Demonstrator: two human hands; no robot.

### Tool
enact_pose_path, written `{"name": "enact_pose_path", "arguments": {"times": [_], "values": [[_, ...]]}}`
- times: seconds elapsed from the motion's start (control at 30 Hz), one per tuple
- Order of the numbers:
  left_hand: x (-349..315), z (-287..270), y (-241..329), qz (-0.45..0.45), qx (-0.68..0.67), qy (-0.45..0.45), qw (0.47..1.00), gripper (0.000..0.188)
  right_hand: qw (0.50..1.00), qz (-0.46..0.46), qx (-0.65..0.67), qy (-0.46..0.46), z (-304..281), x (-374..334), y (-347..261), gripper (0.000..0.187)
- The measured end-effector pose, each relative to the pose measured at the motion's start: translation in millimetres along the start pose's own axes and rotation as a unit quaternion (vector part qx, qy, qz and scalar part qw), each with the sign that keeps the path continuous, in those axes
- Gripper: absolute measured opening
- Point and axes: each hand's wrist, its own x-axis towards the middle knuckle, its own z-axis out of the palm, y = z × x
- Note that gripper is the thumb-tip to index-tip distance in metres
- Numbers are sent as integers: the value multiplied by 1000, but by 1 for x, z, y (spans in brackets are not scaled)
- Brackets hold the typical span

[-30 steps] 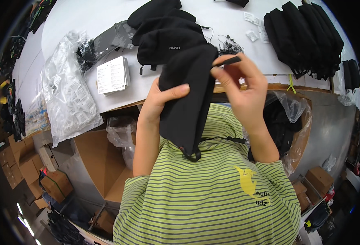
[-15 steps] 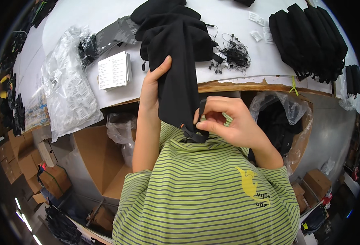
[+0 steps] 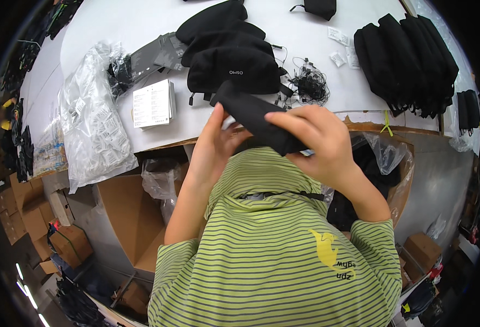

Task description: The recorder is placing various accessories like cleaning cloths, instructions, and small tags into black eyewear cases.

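Note:
A black fabric pouch (image 3: pixel 259 117) is held in the air between my two hands, just off the table's near edge. My left hand (image 3: pixel 213 139) grips its left end, thumb up along the cloth. From the right, my right hand (image 3: pixel 321 136) closes over the other end, fingers on top. A bit of something pale shows by my left fingers, too small to make out. Directly beyond lies an overlapping row of similar black pouches (image 3: pixel 223 71) with pull cords. Beside that row sits a tangle of thin black cords with small tags (image 3: pixel 311 86).
Left on the white table (image 3: pixel 300 32) are a stack of white booklets (image 3: pixel 152 103), dark grey cards (image 3: pixel 152 53) and a clear bag of small white packets (image 3: pixel 95 117). More black pouches (image 3: pixel 406 68) stand at the right. Below the edge are an open carton (image 3: pixel 125 218) and a plastic-lined box (image 3: pixel 403 174).
The pouch has swung from hanging upright to lying slantwise, lower and nearer me. My right hand has left the strap at its end and now grips the cloth. The pouch row beyond is uncovered.

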Motion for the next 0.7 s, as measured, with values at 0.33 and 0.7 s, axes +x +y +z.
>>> {"name": "enact_pose_path", "arguments": {"times": [0.33, 0.7], "values": [[-8, -19, 29, 372, 399, -100, 832, 34, 885, 179, 426, 57, -18, -6, 21, 28], [-5, 3, 37, 296, 515, -146, 791, 43, 931, 252, 252, -80, -76, -24, 41, 22]]}}
